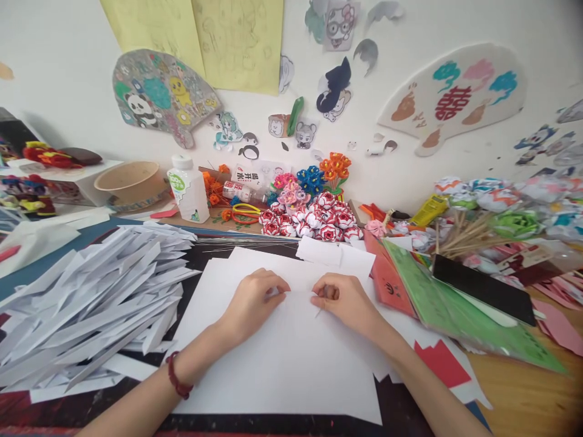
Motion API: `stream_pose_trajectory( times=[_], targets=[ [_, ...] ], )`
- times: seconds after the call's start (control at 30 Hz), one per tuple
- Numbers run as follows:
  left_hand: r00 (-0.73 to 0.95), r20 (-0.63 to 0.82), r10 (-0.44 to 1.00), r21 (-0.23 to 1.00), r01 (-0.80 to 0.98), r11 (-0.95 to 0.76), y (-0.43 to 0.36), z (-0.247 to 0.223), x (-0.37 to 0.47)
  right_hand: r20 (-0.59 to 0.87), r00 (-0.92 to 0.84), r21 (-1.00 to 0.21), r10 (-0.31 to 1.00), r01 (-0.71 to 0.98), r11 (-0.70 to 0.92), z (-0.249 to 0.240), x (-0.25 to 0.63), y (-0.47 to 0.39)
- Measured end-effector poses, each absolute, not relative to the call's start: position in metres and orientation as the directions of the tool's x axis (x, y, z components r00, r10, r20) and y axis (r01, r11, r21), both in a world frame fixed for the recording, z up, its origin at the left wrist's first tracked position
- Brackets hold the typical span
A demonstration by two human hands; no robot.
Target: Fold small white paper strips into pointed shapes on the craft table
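My left hand (258, 301) and my right hand (342, 301) face each other over a stack of large white paper sheets (273, 370). Thumb and forefinger are pinched together on both sides, gripping opposite ends of a piece of white paper (299, 295). Its outline blends into the sheets below, so its full shape cannot be made out. A thin pale sliver shows under the right fingertips. Left of the stack lies a big heap of folded white paper strips (104, 297).
Behind the sheets stand red-and-white paper flowers (319, 218) and a white bottle (188, 188). A tan bowl (130, 182) sits back left. At right are a black phone (483, 288), a green packet (455, 303) and red paper (441, 363).
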State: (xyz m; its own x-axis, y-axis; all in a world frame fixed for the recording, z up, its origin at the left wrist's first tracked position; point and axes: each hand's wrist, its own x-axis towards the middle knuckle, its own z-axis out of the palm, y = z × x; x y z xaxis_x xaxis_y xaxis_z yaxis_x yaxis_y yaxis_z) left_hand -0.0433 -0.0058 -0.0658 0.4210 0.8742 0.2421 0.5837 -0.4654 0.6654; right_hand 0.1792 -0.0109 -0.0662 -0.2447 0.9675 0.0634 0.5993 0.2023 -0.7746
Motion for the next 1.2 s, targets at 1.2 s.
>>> stream_pose_trajectory(
  times=[1.2],
  targets=[
    [0.728,0.27,0.63,0.138,0.618,-0.774,-0.021,-0.068,-0.043,0.435,-0.632,0.068,0.641,0.733,0.677,-0.068,0.175,-0.03]
  ],
)
